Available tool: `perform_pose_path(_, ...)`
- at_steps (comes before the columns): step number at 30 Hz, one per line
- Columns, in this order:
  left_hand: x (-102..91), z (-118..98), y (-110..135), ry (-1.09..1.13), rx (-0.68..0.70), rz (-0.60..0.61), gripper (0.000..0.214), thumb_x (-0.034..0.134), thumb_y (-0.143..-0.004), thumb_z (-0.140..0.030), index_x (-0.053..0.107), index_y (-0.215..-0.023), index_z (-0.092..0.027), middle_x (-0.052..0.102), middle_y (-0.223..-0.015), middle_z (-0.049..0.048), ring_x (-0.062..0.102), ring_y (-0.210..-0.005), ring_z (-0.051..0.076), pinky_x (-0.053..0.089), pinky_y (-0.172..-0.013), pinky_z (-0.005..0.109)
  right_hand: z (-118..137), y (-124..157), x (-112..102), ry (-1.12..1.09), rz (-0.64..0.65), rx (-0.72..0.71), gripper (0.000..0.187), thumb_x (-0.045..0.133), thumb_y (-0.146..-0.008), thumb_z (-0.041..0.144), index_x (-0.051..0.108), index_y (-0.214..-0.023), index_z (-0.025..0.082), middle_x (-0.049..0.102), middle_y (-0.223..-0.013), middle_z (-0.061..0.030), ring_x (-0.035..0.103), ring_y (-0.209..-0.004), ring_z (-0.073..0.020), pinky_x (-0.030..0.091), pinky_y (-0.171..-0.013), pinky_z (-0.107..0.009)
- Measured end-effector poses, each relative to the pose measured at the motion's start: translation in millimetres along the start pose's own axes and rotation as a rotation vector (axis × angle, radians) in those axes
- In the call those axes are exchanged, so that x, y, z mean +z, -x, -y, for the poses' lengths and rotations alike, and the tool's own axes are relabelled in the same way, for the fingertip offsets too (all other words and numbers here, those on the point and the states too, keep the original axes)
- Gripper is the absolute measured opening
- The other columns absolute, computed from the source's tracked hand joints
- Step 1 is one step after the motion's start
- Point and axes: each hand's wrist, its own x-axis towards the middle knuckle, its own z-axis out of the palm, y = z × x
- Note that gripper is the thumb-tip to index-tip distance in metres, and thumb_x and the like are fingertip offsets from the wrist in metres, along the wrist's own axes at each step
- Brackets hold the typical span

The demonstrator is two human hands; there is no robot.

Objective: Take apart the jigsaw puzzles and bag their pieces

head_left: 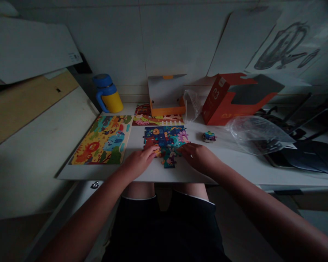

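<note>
A partly joined jigsaw puzzle (162, 136), dark blue with cartoon animals, lies flat on the white table. At its lower left edge my left hand (140, 162) rests with fingers stretched out, the tips touching the pieces. My right hand (198, 156) lies palm down by the lower right edge, its fingers reaching onto the puzzle; any piece under them is hidden. Between the hands, a section with a rabbit (169, 162) juts out toward me. A small stack of loose puzzle pieces (209, 137) sits to the right.
A yellow animal puzzle (102, 140) lies at left, a farm puzzle (142, 118) behind. Along the wall stand a blue-yellow bottle (109, 96), an open orange box (168, 110) and a red carton (221, 103). Clear plastic bags (258, 134) and a dark laptop-like object (303, 156) are at right.
</note>
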Motion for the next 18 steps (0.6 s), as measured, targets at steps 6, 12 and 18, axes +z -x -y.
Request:
perform_pose_path(6,-16.1,-1.9,7.5,0.096,0.002,-0.215,0.028,0.049,-0.109,-0.024,0.066,-0.132,-0.022,0.079,-0.125,0.0080,0.076,-0.114,0.020,0.063,-0.100,0.039,12.5,11.2,3.9,-0.062,-0.178,0.085,0.028,0.051,-0.107,0.023,0.074,-0.121,0.018,0.078,-0.117,-0.0125,0.074,-0.098,-0.0234,0.058,-0.086,-0.034)
perform_pose_path(12,-30.8,15.8,15.0,-0.127,0.109,-0.273,0.039,0.052,-0.104,-0.012,0.067,-0.138,-0.023,0.073,-0.137,0.0083,0.067,-0.129,0.024,0.057,-0.113,0.048,-4.1,21.0,-2.7,0.045,-0.271,0.100,0.033,0.049,-0.109,0.026,0.073,-0.129,0.016,0.078,-0.118,-0.0145,0.074,-0.100,-0.0265,0.060,-0.088,-0.039)
perform_pose_path(18,-28.1,26.6,20.4,-0.260,0.109,-0.204,0.052,0.050,-0.099,-0.002,0.062,-0.147,-0.018,0.070,-0.143,0.0124,0.067,-0.131,0.026,0.058,-0.113,0.047,-35.5,25.1,-7.3,0.195,-0.263,0.031,0.035,0.048,-0.109,0.023,0.073,-0.130,0.010,0.077,-0.120,-0.0176,0.072,-0.106,-0.0290,0.059,-0.094,-0.042)
